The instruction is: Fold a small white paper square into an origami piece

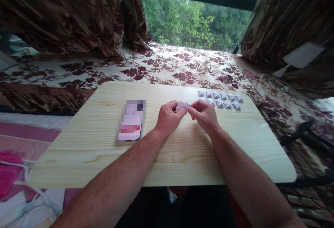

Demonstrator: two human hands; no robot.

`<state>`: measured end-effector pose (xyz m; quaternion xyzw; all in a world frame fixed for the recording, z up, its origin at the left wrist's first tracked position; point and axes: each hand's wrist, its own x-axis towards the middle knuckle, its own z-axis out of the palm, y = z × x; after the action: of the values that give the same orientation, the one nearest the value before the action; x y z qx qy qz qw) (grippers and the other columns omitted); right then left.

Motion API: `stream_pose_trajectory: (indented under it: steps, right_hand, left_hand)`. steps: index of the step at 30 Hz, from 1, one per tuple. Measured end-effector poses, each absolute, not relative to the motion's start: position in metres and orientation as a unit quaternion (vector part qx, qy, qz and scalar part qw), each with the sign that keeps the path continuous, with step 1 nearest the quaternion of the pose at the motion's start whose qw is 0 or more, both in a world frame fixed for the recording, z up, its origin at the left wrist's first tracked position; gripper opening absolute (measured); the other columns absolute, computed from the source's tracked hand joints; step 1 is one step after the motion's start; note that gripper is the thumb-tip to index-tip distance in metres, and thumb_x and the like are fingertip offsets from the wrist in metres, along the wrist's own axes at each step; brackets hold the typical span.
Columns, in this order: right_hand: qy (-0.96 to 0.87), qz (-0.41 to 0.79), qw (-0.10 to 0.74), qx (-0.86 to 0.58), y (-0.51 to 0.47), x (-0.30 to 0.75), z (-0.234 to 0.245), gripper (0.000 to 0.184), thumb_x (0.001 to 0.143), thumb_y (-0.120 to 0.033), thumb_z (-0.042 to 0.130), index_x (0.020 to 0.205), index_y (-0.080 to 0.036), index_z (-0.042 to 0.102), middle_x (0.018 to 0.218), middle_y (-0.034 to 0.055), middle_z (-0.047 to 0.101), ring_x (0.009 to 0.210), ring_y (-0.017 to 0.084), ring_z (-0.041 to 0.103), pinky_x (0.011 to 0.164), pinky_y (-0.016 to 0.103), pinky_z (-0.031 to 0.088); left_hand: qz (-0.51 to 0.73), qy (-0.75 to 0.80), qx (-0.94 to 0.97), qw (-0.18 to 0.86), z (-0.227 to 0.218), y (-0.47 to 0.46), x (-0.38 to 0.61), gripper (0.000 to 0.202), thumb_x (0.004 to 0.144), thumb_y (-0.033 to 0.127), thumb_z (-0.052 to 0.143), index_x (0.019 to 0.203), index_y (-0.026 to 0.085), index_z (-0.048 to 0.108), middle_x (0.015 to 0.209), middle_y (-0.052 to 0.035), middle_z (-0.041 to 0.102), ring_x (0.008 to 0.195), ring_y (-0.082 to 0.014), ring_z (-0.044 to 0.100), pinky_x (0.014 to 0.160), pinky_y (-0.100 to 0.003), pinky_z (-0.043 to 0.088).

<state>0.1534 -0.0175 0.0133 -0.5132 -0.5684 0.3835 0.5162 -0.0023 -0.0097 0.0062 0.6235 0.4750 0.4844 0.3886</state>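
Note:
Over the middle of the light wooden table [104, 165], both hands hold one small piece of folded white paper [182, 107]. My left hand [168, 116] is closed on its left side, the thumb lying across it. At its right end, my right hand [205, 114] pinches the paper between thumb and fingertips. Just beyond my right hand, several small folded paper pieces [216, 95] lie in two rows near the table's far right corner. They look pale and pointed, with raised centres. Part of the nearer row is close behind my right fingers.
A phone-like object [132, 120], partly pixelated, lies on the table left of my hands. Behind the table spreads a flower-patterned cloth [182, 61] below a window. White cables [44, 200] hang at the lower left. A black metal frame [308, 141] stands at the right.

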Motion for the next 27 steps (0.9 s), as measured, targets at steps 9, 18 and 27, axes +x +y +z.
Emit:
stream_pose_trajectory:
  steps: [9, 18, 27]
  right_hand:
    - [-0.571, 0.401, 0.510, -0.503, -0.0185, 0.1538, 0.0156, 0.012, 0.072, -0.025, 0.069, 0.066, -0.017, 0.062, 0.050, -0.0040, 0.057, 0.045, 0.008, 0.046, 0.046, 0.023, 0.035]
    - [-0.563, 0.415, 0.518, -0.493, -0.0181, 0.1559, 0.0126, 0.016, 0.074, -0.026, 0.073, 0.065, -0.017, 0.063, 0.050, -0.0042, 0.056, 0.044, 0.007, 0.044, 0.045, 0.023, 0.032]
    - [-0.552, 0.440, 0.527, -0.473, -0.0162, 0.1576, 0.0094, 0.015, 0.073, -0.025, 0.073, 0.064, -0.017, 0.063, 0.051, -0.0040, 0.058, 0.045, 0.008, 0.045, 0.047, 0.024, 0.034]
  left_hand:
    - [0.479, 0.450, 0.619, 0.430, 0.0080, -0.0108, -0.0009, 0.025, 0.082, 0.038, 0.068, 0.075, 0.013, 0.068, 0.061, 0.0026, 0.052, 0.055, -0.0090, 0.041, 0.049, -0.023, 0.030]
    - [0.482, 0.448, 0.601, 0.454, 0.0091, -0.0110, -0.0006, 0.027, 0.080, 0.040, 0.070, 0.073, 0.014, 0.068, 0.058, 0.0036, 0.051, 0.052, -0.0081, 0.039, 0.049, -0.023, 0.029]
    - [0.484, 0.448, 0.601, 0.452, 0.0115, -0.0117, -0.0008, 0.024, 0.080, 0.037, 0.068, 0.072, 0.014, 0.067, 0.058, 0.0031, 0.053, 0.053, -0.0087, 0.041, 0.049, -0.023, 0.030]
